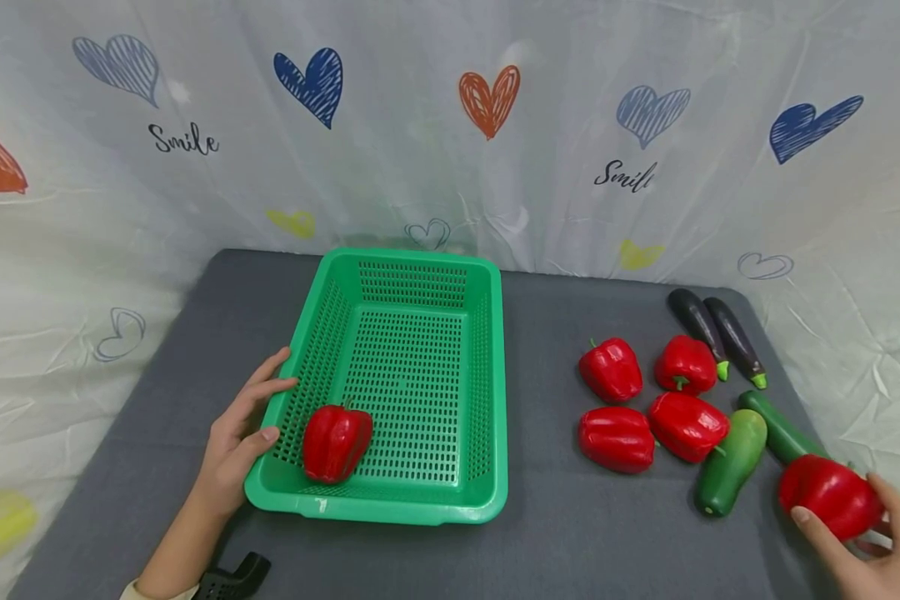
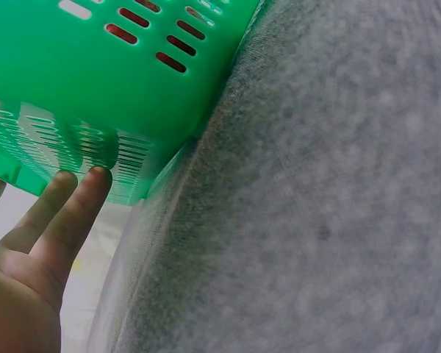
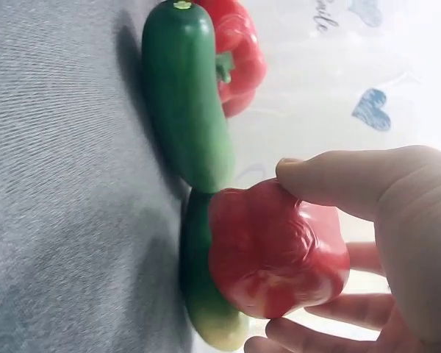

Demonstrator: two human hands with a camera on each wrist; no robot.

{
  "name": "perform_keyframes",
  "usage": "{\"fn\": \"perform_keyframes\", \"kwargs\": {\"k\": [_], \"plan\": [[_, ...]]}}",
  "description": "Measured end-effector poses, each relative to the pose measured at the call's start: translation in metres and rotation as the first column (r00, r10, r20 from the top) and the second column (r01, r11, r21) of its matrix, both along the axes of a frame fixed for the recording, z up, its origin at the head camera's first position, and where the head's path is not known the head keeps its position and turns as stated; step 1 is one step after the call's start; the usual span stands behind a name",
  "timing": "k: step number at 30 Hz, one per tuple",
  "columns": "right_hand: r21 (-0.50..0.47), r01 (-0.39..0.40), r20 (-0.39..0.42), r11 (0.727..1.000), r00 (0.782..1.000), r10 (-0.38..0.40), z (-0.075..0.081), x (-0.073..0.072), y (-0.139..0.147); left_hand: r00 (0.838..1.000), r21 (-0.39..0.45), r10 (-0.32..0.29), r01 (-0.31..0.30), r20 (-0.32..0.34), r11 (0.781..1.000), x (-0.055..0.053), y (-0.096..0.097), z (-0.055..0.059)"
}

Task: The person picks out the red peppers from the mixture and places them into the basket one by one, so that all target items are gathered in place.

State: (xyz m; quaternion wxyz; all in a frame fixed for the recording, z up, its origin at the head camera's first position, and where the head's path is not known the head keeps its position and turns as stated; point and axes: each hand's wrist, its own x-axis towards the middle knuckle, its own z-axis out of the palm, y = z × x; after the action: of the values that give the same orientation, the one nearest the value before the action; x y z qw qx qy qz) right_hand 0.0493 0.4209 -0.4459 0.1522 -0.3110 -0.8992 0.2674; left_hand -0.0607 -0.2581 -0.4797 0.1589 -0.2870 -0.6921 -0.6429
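Observation:
My left hand point(image 1: 232, 446) rests against the left side of a green plastic basket point(image 1: 504, 400); its straight fingers point(image 2: 70, 220) touch the outer wall in the left wrist view. One red bell pepper point(image 1: 335, 444) lies inside, at the basket's near left corner. At the right edge, my right hand point(image 1: 881, 550) grips another red bell pepper point(image 1: 830, 494) between thumb and fingers. In the right wrist view this pepper point(image 3: 272, 254) shows its lobed bottom, with a light-tipped green vegetable point(image 3: 213, 309) behind it and a thick green one point(image 3: 184, 95) above.
Several red bell peppers point(image 1: 617, 439) lie grouped right of the basket on the grey tablecloth point(image 1: 547, 533). Beside them are a stout green cucumber-like vegetable point(image 1: 731, 462), a slimmer green one point(image 1: 780, 427) and two eggplants point(image 1: 735, 337). A heart-printed curtain point(image 1: 405, 150) hangs behind.

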Motion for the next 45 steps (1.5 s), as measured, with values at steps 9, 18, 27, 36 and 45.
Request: {"fn": "perform_keyframes", "kwargs": {"k": [9, 18, 27, 36, 45], "plan": [[0.028, -0.044, -0.028, 0.999, 0.999, 0.045, 0.017, -0.007, -0.009, 1.0, -0.005, 0.001, -0.001, -0.002, 1.0, 0.0, 0.0, 0.001], [0.139, -0.16, -0.027, 0.977, 0.986, 0.166, 0.029, -0.018, -0.011, 1.0, 0.0, 0.001, -0.001, 0.004, 1.0, 0.0, -0.001, 0.0], [0.212, -0.252, -0.034, 0.944, 0.964, 0.265, 0.05, -0.034, -0.019, 1.0, -0.005, 0.003, -0.003, 0.006, 1.0, 0.0, -0.001, 0.0], [0.266, -0.351, 0.046, 0.898, 0.935, 0.352, 0.061, -0.046, -0.033, 1.0, 0.0, -0.003, 0.003, -0.002, 1.0, 0.0, 0.0, 0.002], [0.301, -0.463, 0.006, 0.834, 0.875, 0.483, 0.066, -0.061, -0.041, 1.0, 0.004, 0.004, -0.004, 0.011, 1.0, 0.0, 0.001, 0.002]]}}
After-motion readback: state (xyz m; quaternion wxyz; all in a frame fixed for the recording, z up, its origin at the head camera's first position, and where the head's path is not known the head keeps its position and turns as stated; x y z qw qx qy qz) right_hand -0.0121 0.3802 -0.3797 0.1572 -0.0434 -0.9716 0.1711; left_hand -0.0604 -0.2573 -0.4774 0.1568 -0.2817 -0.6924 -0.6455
